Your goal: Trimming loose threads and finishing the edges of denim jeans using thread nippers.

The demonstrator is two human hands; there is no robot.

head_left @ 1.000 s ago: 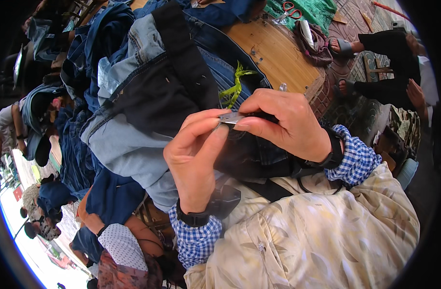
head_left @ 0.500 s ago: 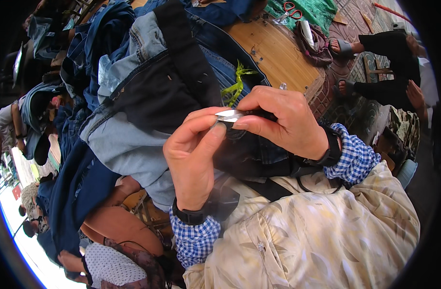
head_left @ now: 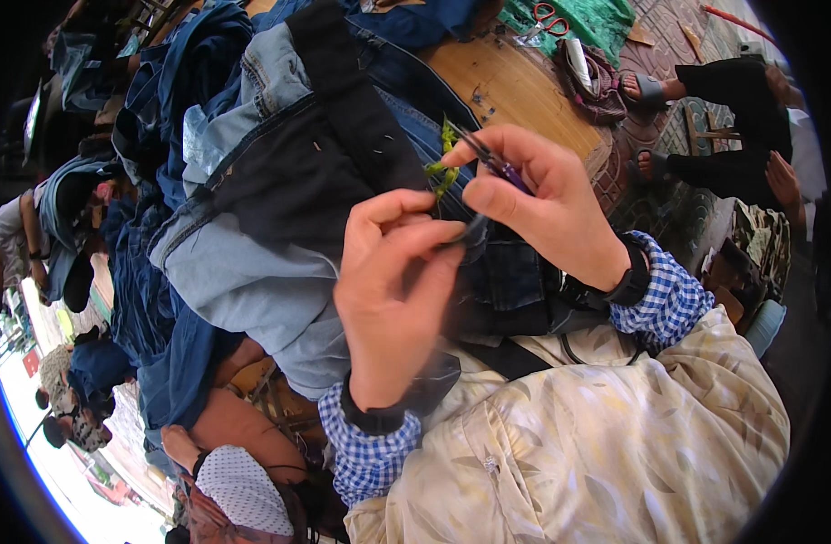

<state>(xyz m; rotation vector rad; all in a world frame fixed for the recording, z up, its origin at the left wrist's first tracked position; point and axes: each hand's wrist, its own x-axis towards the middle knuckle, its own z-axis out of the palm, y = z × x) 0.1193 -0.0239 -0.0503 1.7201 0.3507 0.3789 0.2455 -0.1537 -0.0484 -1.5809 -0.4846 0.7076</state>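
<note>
My right hand (head_left: 542, 199) is closed around a pair of small thread snips (head_left: 501, 165) with a purple handle, the metal blades tilted up to the left. My left hand (head_left: 393, 281), blurred by motion, pinches thumb and fingers together beside a dark scrap of cloth (head_left: 474, 231); what lies between the fingertips is hidden. Under both hands spread jeans turned partly inside out, with a pale blue leg (head_left: 243, 263) and a black lining panel (head_left: 279, 168). A bright green ribbon (head_left: 447, 150) hangs at the snips' tips.
A wooden table (head_left: 515, 91) lies beyond, with red-handled scissors (head_left: 549, 20) on green cloth (head_left: 592, 23) and a dark red bag (head_left: 592, 86) at its edge. More jeans (head_left: 198, 91) are heaped at left. Other people sit close on the left and right.
My left hand has moved right and turned its fingers toward the right hand. The snips' blades have swung away from the left fingertips, now pointing up. A person at lower left has moved their arm.
</note>
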